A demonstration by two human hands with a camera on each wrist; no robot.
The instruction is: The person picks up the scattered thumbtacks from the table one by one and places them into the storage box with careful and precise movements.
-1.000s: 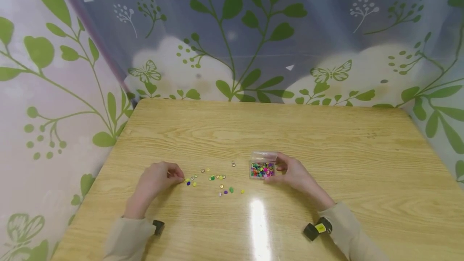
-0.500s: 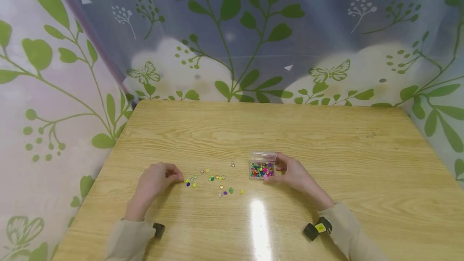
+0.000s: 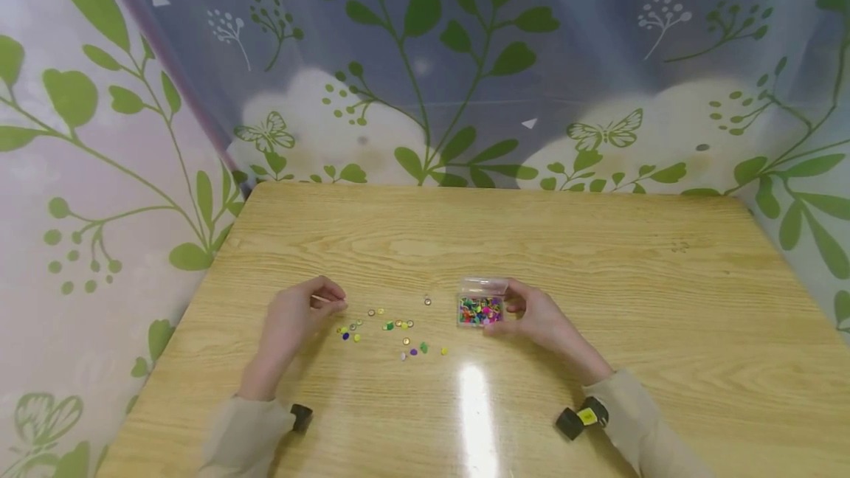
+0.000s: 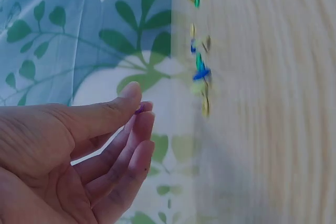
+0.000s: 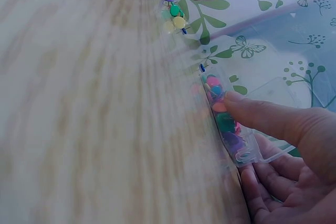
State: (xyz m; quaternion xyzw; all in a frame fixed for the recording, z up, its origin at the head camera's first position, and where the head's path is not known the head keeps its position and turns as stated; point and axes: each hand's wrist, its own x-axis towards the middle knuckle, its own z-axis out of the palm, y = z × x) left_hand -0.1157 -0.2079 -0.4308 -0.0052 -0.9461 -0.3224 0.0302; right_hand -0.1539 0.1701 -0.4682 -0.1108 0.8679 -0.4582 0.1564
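Between thumb and fingertips, my left hand (image 3: 299,316) pinches a small thumbtack (image 4: 139,109), of which only a purple bit shows. That hand is raised just above the left end of the loose thumbtacks (image 3: 389,326), which lie spread on the table in yellow, green, blue, purple and white. My right hand (image 3: 534,319) grips the right side of a small clear plastic box (image 3: 458,313), thumb at the front and fingers behind. Its hinged lid (image 3: 485,286) is up, and many coloured thumbtacks (image 5: 226,121) fill it.
The wooden table (image 3: 598,257) reaches back to a leaf-printed curtain (image 3: 425,94), with similar cloth at the left and right sides. One tack (image 3: 428,302) lies apart, left of the box. Black wrist devices (image 3: 581,419) sit by both sleeves.
My left hand has lifted off the table and shifted slightly up and to the right, a thumbtack in its fingertips. The right hand and the box have stayed in place.
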